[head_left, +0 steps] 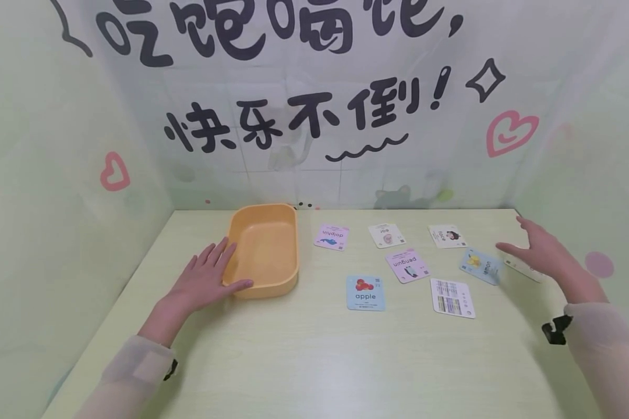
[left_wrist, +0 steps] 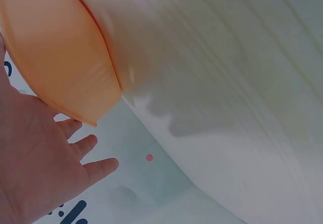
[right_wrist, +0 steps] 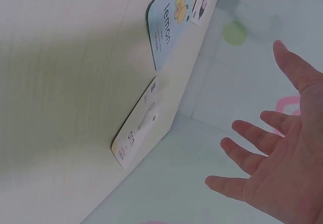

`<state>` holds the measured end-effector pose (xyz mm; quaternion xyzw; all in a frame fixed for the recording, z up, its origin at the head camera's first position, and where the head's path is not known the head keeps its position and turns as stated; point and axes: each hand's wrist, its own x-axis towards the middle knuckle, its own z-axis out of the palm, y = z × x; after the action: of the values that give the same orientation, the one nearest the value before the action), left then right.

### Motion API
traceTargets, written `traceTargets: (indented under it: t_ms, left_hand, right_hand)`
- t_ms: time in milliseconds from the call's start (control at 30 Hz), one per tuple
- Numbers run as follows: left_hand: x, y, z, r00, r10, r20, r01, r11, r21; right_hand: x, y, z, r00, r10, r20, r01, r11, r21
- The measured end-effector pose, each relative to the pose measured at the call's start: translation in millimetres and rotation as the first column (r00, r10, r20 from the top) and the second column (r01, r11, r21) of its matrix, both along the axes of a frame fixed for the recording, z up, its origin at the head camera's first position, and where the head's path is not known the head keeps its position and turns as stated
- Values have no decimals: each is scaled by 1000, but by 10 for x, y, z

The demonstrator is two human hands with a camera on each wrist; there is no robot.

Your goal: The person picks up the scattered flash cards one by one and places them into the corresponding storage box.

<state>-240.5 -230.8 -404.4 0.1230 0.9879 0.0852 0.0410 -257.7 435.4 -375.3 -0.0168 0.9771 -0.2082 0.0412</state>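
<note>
My left hand (head_left: 201, 279) lies spread along the left rim of an orange tray (head_left: 264, 250), its thumb over the near edge. In the left wrist view the fingers (left_wrist: 101, 169) are straight beside the tray's wall (left_wrist: 65, 47). Over the far right of the table, my right hand (head_left: 547, 253) is raised with fingers apart and nothing in it. Below it lie a white arm card (head_left: 523, 267), partly hidden by the hand in the head view, and a blue lemon card (head_left: 479, 266). The right wrist view shows the arm card (right_wrist: 135, 125) flat on the table.
Several more cards lie right of the tray: dolphin (head_left: 332, 237), ear (head_left: 387, 235), face (head_left: 447, 236), penguin (head_left: 407, 266), apple (head_left: 365, 293) and a white card with printed rows (head_left: 452, 298). A printed curtain (head_left: 314, 186) surrounds the table's back and sides.
</note>
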Motion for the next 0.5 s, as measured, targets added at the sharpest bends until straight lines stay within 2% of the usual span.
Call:
traceTargets:
  t_ms: [500]
  left_hand:
    - [12, -11, -20, 1000, -2, 2, 2, 1000, 7]
  right_hand:
    - [157, 242, -83, 999, -20, -25, 20, 1000, -10]
